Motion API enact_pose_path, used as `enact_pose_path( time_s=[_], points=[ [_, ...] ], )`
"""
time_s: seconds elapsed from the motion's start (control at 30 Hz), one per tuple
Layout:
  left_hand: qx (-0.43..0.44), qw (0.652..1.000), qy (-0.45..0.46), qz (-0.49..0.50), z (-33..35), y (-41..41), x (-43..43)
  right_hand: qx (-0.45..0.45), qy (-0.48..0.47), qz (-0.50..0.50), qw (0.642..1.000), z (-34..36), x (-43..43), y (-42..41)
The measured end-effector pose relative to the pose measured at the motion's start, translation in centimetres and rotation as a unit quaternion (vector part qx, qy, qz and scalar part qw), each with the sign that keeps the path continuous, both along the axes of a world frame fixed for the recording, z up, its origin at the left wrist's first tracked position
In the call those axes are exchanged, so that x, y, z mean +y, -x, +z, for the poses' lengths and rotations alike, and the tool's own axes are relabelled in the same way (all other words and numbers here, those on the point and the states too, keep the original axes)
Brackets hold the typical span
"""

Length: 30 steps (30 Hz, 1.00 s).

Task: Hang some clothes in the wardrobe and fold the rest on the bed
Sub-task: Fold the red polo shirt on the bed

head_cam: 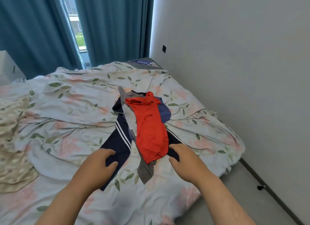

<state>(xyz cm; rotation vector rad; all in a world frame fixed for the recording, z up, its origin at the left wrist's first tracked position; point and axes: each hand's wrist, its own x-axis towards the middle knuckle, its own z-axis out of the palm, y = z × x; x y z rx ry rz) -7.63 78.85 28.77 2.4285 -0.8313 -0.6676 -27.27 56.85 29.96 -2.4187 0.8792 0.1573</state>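
Bed: the bed [70, 117] carries a rumpled pale cover printed with green leaves and pink blooms; a beige crumpled cloth [11, 134] lies well left of the fingers.
Clothes: a small heap lies in the middle of the bed, just beyond the fingers. A red top [151, 132] sits uppermost, over a grey garment [146, 171] and a blue one [163, 112].
Navy garment: a dark navy garment [117, 144] with white stripes lies under the heap and spreads toward both hands.
Left hand: the left hand [99, 164] has thumb and fingers [109, 153] curled round the navy garment's near left edge, holding it.
Right hand: the right hand [182, 157] has fingers curled over the navy garment's right edge, beside the red top's hem, gripping it.
Room: teal curtains [109, 23] hang beyond the far side of the bed, parted on a strip of window [75, 19].
Wall: a white wall [234, 56] runs to the right of the fingers, with a dark socket [164, 48] on it.
Floor: grey floor [234, 199] shows right of the right forearm.
Furniture: a white piece of furniture [8, 68] stands far left.
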Motion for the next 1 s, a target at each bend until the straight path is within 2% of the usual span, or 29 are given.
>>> enact_pose_path(
  time_s=[0.2, 0.4, 0.57, 0.7, 0.77, 0.9, 0.93, 1.0],
  points=[
    [0.049, 0.998, -0.044, -0.023, -5.2, 0.6, -11.3, 0.051, -0.066, 0.009, 0.996, -6.4, -9.2, 0.3],
    [0.115, 0.991, -0.063, -0.006, -13.8, -0.1, -17.2, 0.089, -0.135, -0.025, 0.987, -14.9, -14.4, -2.0],
    [0.176, 0.982, -0.059, 0.028, -24.3, -1.7, -20.5, 0.061, -0.222, -0.110, 0.967, -24.2, -16.8, -5.5],
    [0.185, 0.979, -0.059, 0.054, -33.1, -4.0, -23.3, 0.022, -0.246, -0.164, 0.955, -33.7, -18.9, -9.8],
    [0.158, 0.985, -0.046, 0.042, -36.5, -5.7, -24.7, -0.024, -0.279, -0.246, 0.928, -37.5, -20.0, -12.1],
    [0.114, 0.991, -0.042, 0.056, -40.8, -8.4, -27.3, -0.121, -0.384, -0.439, 0.803, -42.2, -21.9, -15.2],
    [0.094, 0.992, -0.036, 0.075, -41.4, -8.9, -28.0, -0.122, -0.368, -0.459, 0.799, -42.9, -22.3, -15.4],
    [0.070, 0.991, -0.030, 0.105, -42.1, -10.0, -29.1, -0.117, -0.335, -0.437, 0.826, -43.6, -22.6, -15.8]
  ],
)
